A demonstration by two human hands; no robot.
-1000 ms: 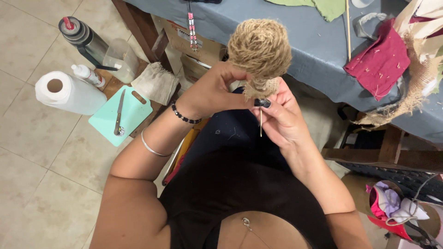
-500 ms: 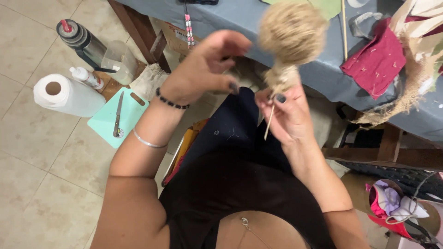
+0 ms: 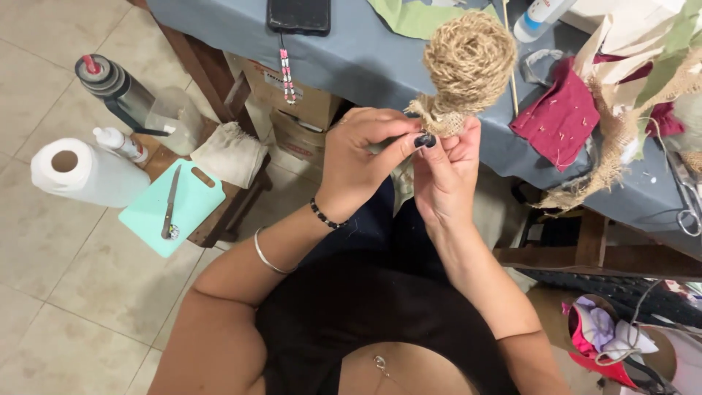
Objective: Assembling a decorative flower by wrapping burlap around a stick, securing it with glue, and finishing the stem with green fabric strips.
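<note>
A: What's the piece looking like?

B: Round ball wound from coarse tan jute twine [image 3: 468, 62], sitting on a short frayed burlap neck. It's being held up in front of the chest, over the edge of the blue-grey cloth-covered table [image 3: 365, 58].

A: Hands?

B: Both are meeting under the ball. Right hand [image 3: 447, 172] is gripping the neck from below, fingers wrapped around it. Left hand [image 3: 362, 164] is pinching at the same neck, thumb pressing against the right fingers. Hands are touching each other.

A: Counts?

B: One twine ball. Two bracelets on the left wrist: one dark beaded, one thin silver bangle. To the left: one white paper towel roll [image 3: 80, 172], one mint green cutting board [image 3: 164, 208] with one knife [image 3: 170, 212] lying on it, one dark spray can [image 3: 113, 84]. On the table: one black phone [image 3: 298, 14], one dark red cloth piece [image 3: 559, 117].
</note>
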